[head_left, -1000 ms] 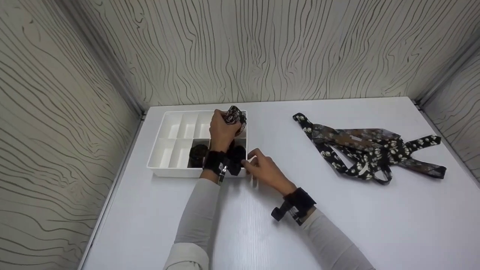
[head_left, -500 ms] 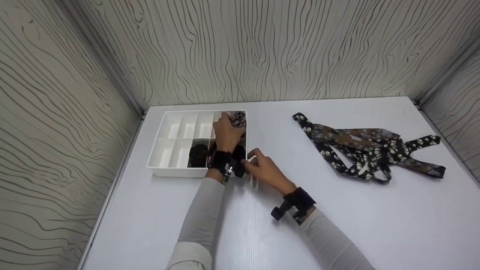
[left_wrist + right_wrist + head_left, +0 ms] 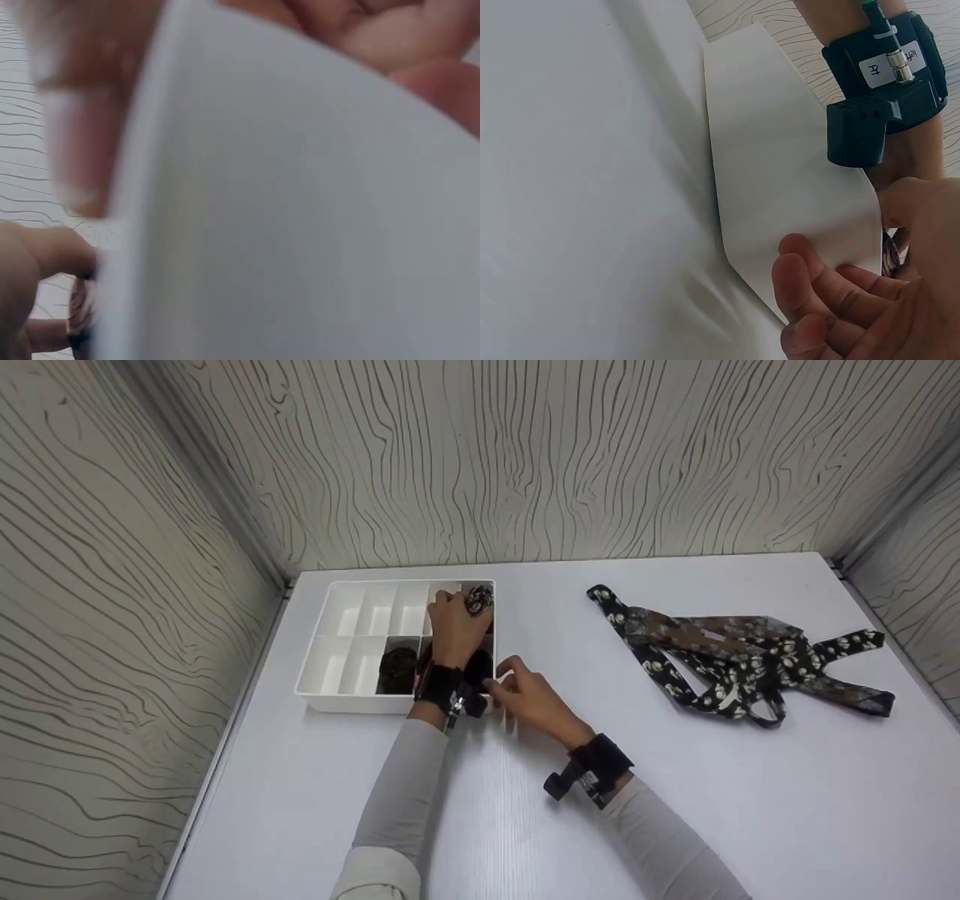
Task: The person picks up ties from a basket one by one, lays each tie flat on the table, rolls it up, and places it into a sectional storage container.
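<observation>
My left hand (image 3: 456, 630) reaches into the back right compartment of a white divided tray (image 3: 322, 703). Its fingers hold a rolled dark patterned necktie (image 3: 480, 599), low within the compartment walls; in the left wrist view, thumb and finger sit either side of the roll (image 3: 79, 307). At the tray's front right corner, my right hand (image 3: 531, 701) grips the side wall, thumb over the rim and fingers (image 3: 795, 277) curled against the outside. A dark roll (image 3: 397, 670) fills a front compartment. More dark material in the front right is mostly hidden by my left wrist.
Loose dark floral neckties (image 3: 720, 660) lie tangled on the white table (image 3: 555, 840) right of the tray. A wood-grain-patterned wall (image 3: 480, 465) stands close behind the tray, with another at the left. Each wrist wears a black camera strap (image 3: 600, 761).
My left hand has lowered the rolled necktie from above the tray into the back right compartment, shifting slightly right. My right hand has stayed at the tray's corner.
</observation>
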`<control>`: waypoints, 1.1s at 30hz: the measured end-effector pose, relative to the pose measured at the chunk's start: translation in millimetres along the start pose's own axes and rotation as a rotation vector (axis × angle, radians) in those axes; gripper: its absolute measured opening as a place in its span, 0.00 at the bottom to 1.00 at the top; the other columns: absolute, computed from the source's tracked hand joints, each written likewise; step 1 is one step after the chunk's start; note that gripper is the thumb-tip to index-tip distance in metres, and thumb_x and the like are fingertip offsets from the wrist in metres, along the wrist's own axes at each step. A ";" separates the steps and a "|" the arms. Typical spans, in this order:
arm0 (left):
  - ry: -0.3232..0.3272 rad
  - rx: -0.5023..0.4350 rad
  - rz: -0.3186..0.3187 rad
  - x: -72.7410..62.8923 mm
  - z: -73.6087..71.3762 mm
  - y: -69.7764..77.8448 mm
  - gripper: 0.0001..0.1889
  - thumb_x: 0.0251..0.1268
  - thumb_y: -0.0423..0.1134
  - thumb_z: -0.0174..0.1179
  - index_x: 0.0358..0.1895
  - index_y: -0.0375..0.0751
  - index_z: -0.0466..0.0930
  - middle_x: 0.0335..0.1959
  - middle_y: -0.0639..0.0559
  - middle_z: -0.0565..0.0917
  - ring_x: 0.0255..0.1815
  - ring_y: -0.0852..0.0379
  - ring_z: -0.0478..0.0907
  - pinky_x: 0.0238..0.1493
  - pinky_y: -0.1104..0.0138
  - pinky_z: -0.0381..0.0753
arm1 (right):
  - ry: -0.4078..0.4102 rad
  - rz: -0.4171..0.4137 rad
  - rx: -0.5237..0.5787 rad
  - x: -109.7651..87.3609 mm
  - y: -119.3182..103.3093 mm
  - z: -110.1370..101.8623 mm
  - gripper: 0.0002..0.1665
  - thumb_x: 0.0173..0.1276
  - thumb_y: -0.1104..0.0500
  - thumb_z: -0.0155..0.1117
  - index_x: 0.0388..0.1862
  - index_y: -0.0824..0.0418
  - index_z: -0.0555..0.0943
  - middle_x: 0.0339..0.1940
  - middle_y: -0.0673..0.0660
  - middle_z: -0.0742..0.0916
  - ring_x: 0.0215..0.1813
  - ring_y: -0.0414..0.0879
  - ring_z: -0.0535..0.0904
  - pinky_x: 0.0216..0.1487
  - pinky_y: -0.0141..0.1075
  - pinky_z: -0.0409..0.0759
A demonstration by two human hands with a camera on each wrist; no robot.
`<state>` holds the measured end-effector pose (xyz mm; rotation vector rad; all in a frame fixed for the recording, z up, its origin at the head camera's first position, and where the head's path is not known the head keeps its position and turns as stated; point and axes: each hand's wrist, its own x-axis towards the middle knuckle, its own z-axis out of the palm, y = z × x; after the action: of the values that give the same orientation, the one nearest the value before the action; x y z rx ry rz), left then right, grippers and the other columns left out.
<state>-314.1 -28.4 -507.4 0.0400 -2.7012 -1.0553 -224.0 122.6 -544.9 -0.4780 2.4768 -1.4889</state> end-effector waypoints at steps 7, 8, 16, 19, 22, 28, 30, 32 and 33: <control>0.014 0.026 0.058 0.5 1.7 -2.8 0.20 0.72 0.44 0.66 0.53 0.28 0.88 0.49 0.32 0.88 0.55 0.33 0.78 0.60 0.50 0.74 | -0.011 0.000 0.022 0.9 3.6 -0.5 0.18 0.83 0.50 0.60 0.57 0.62 0.72 0.35 0.66 0.91 0.27 0.68 0.87 0.31 0.32 0.76; 0.015 0.006 0.069 0.4 1.2 -3.2 0.18 0.73 0.42 0.64 0.50 0.27 0.88 0.47 0.32 0.88 0.54 0.33 0.80 0.60 0.50 0.75 | -0.012 0.000 0.023 0.8 3.5 -0.8 0.18 0.83 0.50 0.60 0.57 0.62 0.72 0.35 0.66 0.91 0.27 0.69 0.86 0.31 0.32 0.76; 0.012 -0.041 0.076 0.0 -3.8 -4.6 0.08 0.71 0.30 0.65 0.45 0.28 0.88 0.47 0.33 0.85 0.52 0.36 0.83 0.57 0.50 0.83 | -0.024 -0.004 0.030 0.4 2.5 -1.8 0.19 0.83 0.50 0.60 0.58 0.63 0.71 0.36 0.67 0.91 0.28 0.69 0.87 0.33 0.33 0.77; 0.022 -0.050 0.085 -0.5 -4.3 -5.5 0.08 0.70 0.30 0.67 0.45 0.27 0.89 0.45 0.33 0.87 0.51 0.36 0.84 0.56 0.50 0.84 | -0.030 -0.010 0.022 -0.5 3.2 -3.1 0.19 0.84 0.48 0.59 0.58 0.62 0.72 0.36 0.66 0.91 0.27 0.67 0.87 0.33 0.33 0.78; 0.031 -0.060 0.093 -1.5 -5.0 -5.8 0.07 0.71 0.31 0.67 0.45 0.28 0.89 0.44 0.33 0.87 0.51 0.36 0.85 0.55 0.50 0.84 | -0.037 -0.013 -0.002 -2.6 5.2 -7.7 0.20 0.85 0.45 0.56 0.58 0.61 0.75 0.36 0.65 0.91 0.28 0.64 0.87 0.33 0.33 0.79; 0.033 -0.087 0.115 -8.6 -11.6 -4.8 0.08 0.71 0.32 0.65 0.46 0.30 0.89 0.51 0.32 0.84 0.57 0.34 0.80 0.61 0.48 0.80 | 0.029 -0.001 -0.090 -9.5 12.1 -31.3 0.20 0.83 0.49 0.60 0.58 0.64 0.79 0.38 0.62 0.92 0.29 0.55 0.86 0.31 0.33 0.78; 0.026 -0.098 0.130 -13.4 -14.7 -4.4 0.09 0.72 0.32 0.63 0.46 0.30 0.89 0.53 0.33 0.83 0.59 0.34 0.78 0.63 0.48 0.78 | 0.079 0.009 -0.135 -12.4 15.4 -43.2 0.18 0.81 0.51 0.63 0.57 0.65 0.80 0.39 0.61 0.91 0.29 0.49 0.84 0.32 0.33 0.77; 0.012 -0.120 0.147 -19.8 -18.1 -4.0 0.09 0.72 0.31 0.62 0.47 0.31 0.89 0.54 0.34 0.83 0.60 0.35 0.77 0.62 0.49 0.77 | 0.136 0.014 -0.185 -15.2 19.4 -56.7 0.17 0.80 0.54 0.65 0.56 0.66 0.81 0.41 0.60 0.91 0.30 0.44 0.82 0.34 0.33 0.76; 0.006 -0.132 0.160 -23.5 -19.7 -3.9 0.09 0.72 0.31 0.61 0.47 0.31 0.89 0.53 0.35 0.83 0.59 0.36 0.77 0.61 0.50 0.77 | 0.169 0.013 -0.212 -16.6 21.9 -63.8 0.16 0.79 0.55 0.65 0.56 0.66 0.82 0.42 0.61 0.91 0.31 0.43 0.81 0.35 0.33 0.76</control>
<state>-287.0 -41.7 -501.0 -0.1926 -2.5721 -1.1781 -234.1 190.5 -534.3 -0.3845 2.7802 -1.3182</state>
